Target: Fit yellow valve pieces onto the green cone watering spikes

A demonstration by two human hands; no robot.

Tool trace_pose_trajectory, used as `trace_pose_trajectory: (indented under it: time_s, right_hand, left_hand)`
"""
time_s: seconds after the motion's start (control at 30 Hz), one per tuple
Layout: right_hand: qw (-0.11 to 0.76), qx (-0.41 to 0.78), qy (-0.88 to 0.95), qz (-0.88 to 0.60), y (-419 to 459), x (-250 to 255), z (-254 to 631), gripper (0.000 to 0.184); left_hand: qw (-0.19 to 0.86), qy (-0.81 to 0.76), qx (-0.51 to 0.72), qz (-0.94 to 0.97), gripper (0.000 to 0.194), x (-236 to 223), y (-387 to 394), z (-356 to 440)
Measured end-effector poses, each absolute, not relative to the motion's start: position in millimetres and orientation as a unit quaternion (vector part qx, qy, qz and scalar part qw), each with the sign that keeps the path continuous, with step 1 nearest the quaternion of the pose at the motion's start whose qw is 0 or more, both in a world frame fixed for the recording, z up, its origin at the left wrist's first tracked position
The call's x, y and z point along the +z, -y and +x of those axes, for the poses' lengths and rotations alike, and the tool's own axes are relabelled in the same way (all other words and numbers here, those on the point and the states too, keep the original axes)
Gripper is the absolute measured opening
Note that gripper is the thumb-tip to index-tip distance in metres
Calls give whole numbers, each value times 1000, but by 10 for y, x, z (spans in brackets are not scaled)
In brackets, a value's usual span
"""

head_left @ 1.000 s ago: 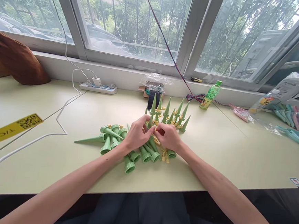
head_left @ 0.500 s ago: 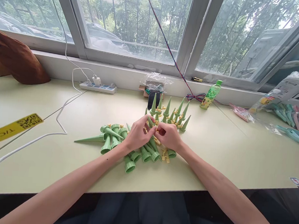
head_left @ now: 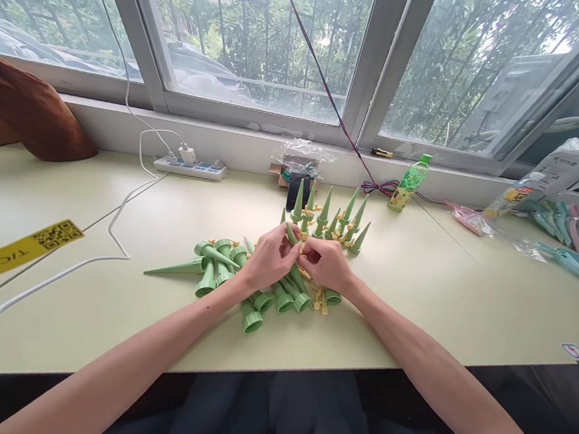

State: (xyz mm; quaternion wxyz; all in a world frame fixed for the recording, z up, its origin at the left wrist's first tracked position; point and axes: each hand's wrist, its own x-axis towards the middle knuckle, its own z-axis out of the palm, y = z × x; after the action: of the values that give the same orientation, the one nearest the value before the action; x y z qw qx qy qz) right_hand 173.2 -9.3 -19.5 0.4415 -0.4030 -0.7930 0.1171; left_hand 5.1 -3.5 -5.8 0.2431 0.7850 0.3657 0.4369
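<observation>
My left hand (head_left: 271,256) is closed around a green plastic watering spike (head_left: 291,233), its pointed tip slanting up past my fingers. Against it, my right hand (head_left: 329,261) pinches at the spike's side; a bit of yellow shows there, but my fingers mostly cover it. Below and left of my hands lies a pile of loose green spikes (head_left: 207,279) with ribbed, open round ends. Small yellow valves (head_left: 321,301) lie by my right wrist. Behind my hands, several spikes (head_left: 322,213) stand tip up, with yellow valves on them.
A phone (head_left: 298,192) leans on a small box at the back. Right of it stands a green-capped drink bottle (head_left: 408,183). A power strip (head_left: 190,168) and white cable (head_left: 124,211) lie left. Teal tools (head_left: 571,262) and plastic wrappers are far right.
Both hands stay at nearly the same spot. The fingers of my left hand have closed in a little around the spike, and my right fingers have shifted slightly against it.
</observation>
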Motion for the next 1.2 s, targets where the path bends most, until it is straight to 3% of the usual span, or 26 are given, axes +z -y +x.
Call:
trace_pose_trajectory:
  time_s: [1.2]
  right_hand:
    - [419, 126, 801, -409, 89, -197, 1746, 20]
  left_hand:
    - [245, -362, 431, 790, 15, -54, 39, 61]
